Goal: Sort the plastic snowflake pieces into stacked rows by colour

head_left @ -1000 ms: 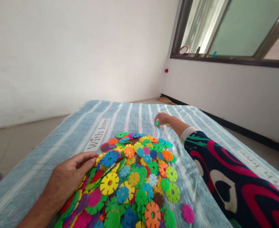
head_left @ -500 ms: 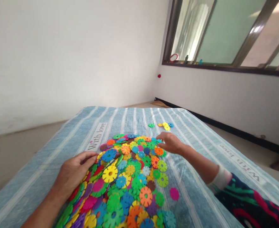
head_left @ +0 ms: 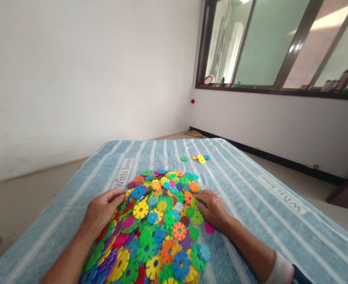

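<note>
A heap of flat, colourful plastic snowflake discs (head_left: pixel 158 225) lies on a blue striped cloth (head_left: pixel 251 197). My left hand (head_left: pixel 102 211) rests palm down on the heap's left edge, fingers loosely spread over the discs. At the heap's right edge my right hand (head_left: pixel 213 209) lies on the discs, fingers curled down onto a green one; whether it grips anything is unclear. A few separate discs (head_left: pixel 197 158), green, orange, yellow and blue, sit in a small group farther back on the cloth.
The cloth, printed "With love" (head_left: pixel 123 173), covers a low surface with bare floor (head_left: pixel 19 185) to the left and beyond. White walls stand behind; a window sill (head_left: pixel 268 90) at the right holds small items. A pink disc (head_left: pixel 209 228) lies beside my right wrist.
My right hand has pulled back from the small far group of discs to the right edge of the heap. The left hand stays on the heap's left edge. The view has shifted back.
</note>
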The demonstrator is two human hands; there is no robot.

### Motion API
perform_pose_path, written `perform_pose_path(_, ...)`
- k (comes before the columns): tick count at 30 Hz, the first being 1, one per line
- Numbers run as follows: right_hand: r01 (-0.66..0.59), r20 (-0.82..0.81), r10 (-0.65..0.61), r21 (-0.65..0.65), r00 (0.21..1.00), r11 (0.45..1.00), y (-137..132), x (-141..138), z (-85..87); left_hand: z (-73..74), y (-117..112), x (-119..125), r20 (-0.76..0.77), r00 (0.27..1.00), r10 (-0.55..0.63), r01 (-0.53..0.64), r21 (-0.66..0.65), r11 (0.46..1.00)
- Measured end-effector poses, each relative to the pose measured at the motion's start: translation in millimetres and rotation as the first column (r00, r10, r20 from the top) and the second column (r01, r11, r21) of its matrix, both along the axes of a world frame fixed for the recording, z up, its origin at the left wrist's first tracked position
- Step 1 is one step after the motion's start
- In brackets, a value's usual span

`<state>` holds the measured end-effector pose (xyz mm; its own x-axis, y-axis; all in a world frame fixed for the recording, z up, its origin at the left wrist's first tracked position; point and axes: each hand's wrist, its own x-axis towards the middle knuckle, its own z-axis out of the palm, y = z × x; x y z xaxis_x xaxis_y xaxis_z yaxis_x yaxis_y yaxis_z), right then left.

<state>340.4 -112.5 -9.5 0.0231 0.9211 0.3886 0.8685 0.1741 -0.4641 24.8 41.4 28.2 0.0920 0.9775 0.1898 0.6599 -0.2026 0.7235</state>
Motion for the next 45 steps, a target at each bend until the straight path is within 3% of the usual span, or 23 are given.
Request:
perform_pose_path(6, -0.015, -0.012, 0.015, 0.040, 1.000, 0.999, -5.4, -5.4, -11.0, -4.6, 0.7, 0.5, 0.051, 0.999, -0.017, 0.015, 0.037, 0.999)
perform_pose_path(15, -0.103, -0.112, 0.116, 0.114, 0.987, 0.988, -12.0, -6.6, -7.8, -3.5, -0.3, 2.5, 0.089, 0.996, -0.016, 0.015, 0.022, 1.000)
perform_pose_path(23, 0.049, -0.148, -0.029, 0.135, 0.989, 0.990, -9.5, 2.7, -12.4, -4.5, -0.4, 1.8, 0.026, 1.000, -0.018, 0.018, 0.028, 0.999)
perform_pose_path(36, -0.010, -0.071, 0.019, 0.116, 0.997, 0.993, -11.1, 2.5, -9.4, 0.9, -3.5, 4.1, 0.067, 0.998, -0.006, 0.004, 0.035, 0.999)
perform_pose_path(45, 0.099, -0.111, -0.077, 0.214, 0.991, 0.972, 1.9, 6.6, -19.9, -9.1, 6.3, -2.4, 0.030, 1.000, -0.001, 0.001, 0.005, 1.000)
